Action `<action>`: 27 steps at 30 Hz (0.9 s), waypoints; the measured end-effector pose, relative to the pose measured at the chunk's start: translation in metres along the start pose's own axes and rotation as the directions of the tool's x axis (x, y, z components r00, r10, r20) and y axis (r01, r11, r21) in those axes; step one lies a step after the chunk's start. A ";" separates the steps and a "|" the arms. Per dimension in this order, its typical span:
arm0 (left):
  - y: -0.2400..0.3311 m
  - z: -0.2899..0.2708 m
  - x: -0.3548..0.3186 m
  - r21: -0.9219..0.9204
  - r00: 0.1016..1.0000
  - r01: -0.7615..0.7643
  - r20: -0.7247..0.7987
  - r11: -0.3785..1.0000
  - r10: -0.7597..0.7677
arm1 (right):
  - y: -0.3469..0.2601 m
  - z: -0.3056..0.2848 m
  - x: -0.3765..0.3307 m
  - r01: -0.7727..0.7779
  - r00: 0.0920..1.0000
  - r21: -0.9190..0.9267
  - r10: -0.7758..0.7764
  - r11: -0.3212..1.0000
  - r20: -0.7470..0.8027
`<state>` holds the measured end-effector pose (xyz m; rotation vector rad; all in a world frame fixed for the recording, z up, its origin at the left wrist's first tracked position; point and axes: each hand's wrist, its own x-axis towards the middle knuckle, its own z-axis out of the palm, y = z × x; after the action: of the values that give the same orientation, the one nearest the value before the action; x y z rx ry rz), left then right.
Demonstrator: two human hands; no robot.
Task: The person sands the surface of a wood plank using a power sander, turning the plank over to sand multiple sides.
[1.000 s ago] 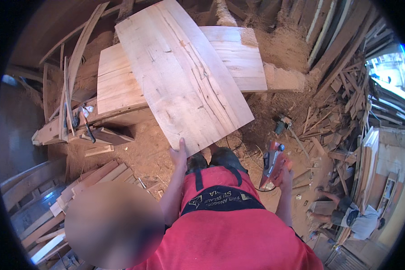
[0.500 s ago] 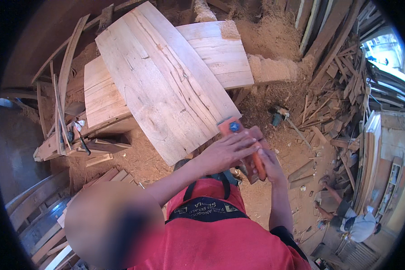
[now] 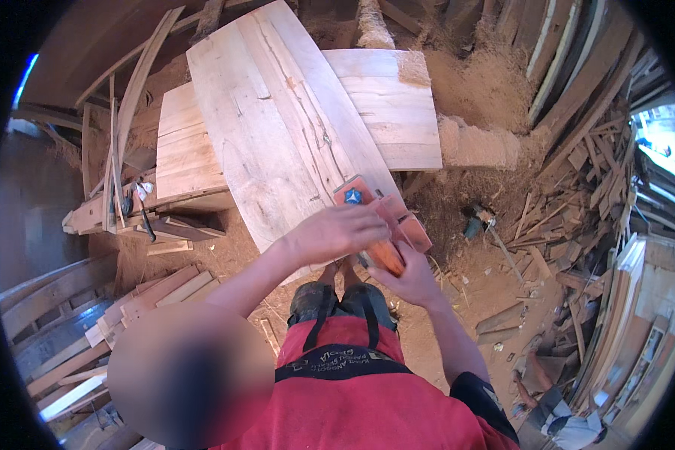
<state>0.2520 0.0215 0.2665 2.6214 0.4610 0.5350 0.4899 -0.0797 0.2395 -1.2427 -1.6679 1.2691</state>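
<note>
Step in hand: the person seems to be setting an orange power tool (image 3: 379, 225) down onto the near end of a long pale plank (image 3: 285, 127), readying it for work on the surface.
Right hand (image 3: 412, 279): its grip is closed round the rear handle of the power tool, fingers wrapped under it.
Left hand (image 3: 336, 232): lies over the top of the tool, just ahead of the right grip, fingers curled but blurred; whether they clasp a knob or only rest on it cannot be told.
Where the tool is: between the two hands, its flat orange body at the plank's near right edge, directly ahead of the right grip.
Next move, as a judgement: both hands would need a firm hold and the sole set flat on the wood, run along the grain away from the grip, with the plank kept from sliding.
Plank: bare, light wood, wide and long, with rounded edges, dark cracks and grain lines along its length; it lies slantwise across a lower board.
Lower board (image 3: 382, 105): made of joined pale strips, flat, beyond the grip, serving as the counter under the plank.
Floor (image 3: 472, 90): heaped with brown sawdust beyond and to the right of the grip.
Offcuts (image 3: 577, 187): thin sticks and slats piled well to the right.
Stacked boards (image 3: 150, 292): to the left of the grip, lower down.
</note>
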 end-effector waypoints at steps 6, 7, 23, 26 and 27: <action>-0.164 0.030 -0.091 -0.125 0.376 0.852 -0.530 0.508 -0.760 | 0.058 0.019 -0.010 -0.225 0.944 -0.103 0.191 0.969 -0.268; -0.194 0.034 -0.131 -0.067 0.211 0.955 -0.530 0.289 -0.822 | 0.068 0.023 -0.024 -0.266 0.937 -0.091 0.236 0.960 -0.256; -0.230 0.063 -0.146 -0.013 -0.209 0.972 -0.502 -0.234 -0.839 | 0.066 0.062 0.144 -0.290 0.934 -0.030 0.276 0.957 -0.227; -0.226 0.063 -0.148 -0.021 -0.217 0.971 -0.495 -0.238 -0.841 | 0.068 0.073 0.218 -0.251 0.950 -0.110 0.223 0.962 -0.216; -0.227 0.061 -0.148 -0.028 -0.218 0.971 -0.497 -0.235 -0.840 | 0.068 0.077 0.243 -0.244 0.952 -0.120 0.215 0.962 -0.216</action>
<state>0.0971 0.1369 0.0667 1.3401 2.6933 0.2446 0.3646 0.1328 0.1463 -1.6378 -1.5238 1.1255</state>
